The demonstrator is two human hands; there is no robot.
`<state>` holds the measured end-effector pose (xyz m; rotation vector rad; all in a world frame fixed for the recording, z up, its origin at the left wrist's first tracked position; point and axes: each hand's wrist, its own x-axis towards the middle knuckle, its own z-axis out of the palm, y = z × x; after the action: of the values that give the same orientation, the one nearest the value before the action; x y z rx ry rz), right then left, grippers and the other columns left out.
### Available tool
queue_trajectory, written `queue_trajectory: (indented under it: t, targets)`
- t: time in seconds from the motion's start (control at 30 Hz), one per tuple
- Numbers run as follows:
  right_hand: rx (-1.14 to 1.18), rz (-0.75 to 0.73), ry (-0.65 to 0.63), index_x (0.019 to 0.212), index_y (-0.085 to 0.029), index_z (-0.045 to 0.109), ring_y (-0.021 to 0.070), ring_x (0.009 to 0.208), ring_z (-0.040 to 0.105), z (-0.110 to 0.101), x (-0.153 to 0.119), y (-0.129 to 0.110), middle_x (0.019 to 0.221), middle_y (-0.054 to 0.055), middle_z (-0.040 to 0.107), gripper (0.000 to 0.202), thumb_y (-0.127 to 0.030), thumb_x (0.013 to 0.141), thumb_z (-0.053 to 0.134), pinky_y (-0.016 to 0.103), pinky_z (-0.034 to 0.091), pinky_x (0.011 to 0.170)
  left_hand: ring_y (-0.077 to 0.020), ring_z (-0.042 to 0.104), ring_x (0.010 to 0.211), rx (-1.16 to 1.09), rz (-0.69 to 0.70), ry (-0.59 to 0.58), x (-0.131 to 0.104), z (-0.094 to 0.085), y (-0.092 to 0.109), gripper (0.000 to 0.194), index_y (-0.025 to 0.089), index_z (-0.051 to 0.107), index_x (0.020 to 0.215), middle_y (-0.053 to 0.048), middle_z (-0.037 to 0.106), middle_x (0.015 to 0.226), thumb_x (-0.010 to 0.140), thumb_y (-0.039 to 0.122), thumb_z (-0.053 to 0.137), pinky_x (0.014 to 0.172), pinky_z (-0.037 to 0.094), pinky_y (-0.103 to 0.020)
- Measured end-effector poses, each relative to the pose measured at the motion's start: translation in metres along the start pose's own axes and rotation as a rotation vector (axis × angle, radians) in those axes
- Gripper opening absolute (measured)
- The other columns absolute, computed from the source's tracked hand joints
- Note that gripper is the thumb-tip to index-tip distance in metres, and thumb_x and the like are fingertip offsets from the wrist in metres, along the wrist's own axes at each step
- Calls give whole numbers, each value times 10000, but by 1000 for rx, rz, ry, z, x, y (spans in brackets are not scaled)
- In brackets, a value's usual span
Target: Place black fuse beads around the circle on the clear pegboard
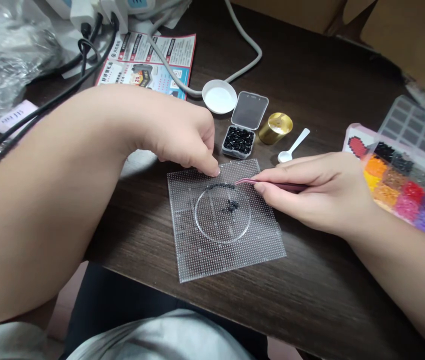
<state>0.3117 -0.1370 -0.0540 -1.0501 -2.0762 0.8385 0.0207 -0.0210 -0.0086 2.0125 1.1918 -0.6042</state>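
A clear square pegboard (189, 250) lies on the dark table, with a transparent ring (196, 220) on it. Black beads (220, 186) form a curved row along the ring's upper edge, and a small loose pile of black beads (231, 205) sits inside the ring. My right hand (310, 192) pinches pink tweezers (248, 181), whose tips are at the right end of the row. My left hand (185, 135) is closed, its thumb tip at the board's top edge; whether its fingers hold anything is hidden.
Behind the board stand an open box of black beads (238, 141), a white dish (220, 97), a gold cup (276, 128) and a white spoon (293, 146). Right is a multicoloured bead case (411, 192). Cables (248, 65), a leaflet (152, 65) and plastic wrap (9, 55) lie back left.
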Motion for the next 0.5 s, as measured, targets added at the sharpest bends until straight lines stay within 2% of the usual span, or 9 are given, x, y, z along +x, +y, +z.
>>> queue_trajectory:
  t: [0.27,0.5]
  targets:
    - [-4,1,-14,1174,-304,1093,194,682,902,0,0,2,1003,48,1002,245,-160,1057,934,232,686,581,-201,494,627,0,-24,19,-7,1,12,524,267,733,651,-35,601,607,983,642,886,736,381,-441]
    - [-13,-4,-13,1186,-277,1089,180,671,888,2,2,-1,969,48,995,244,-163,1046,925,216,676,582,-201,515,595,41,-13,29,-6,1,13,515,275,734,643,-27,587,599,974,652,855,701,389,-435]
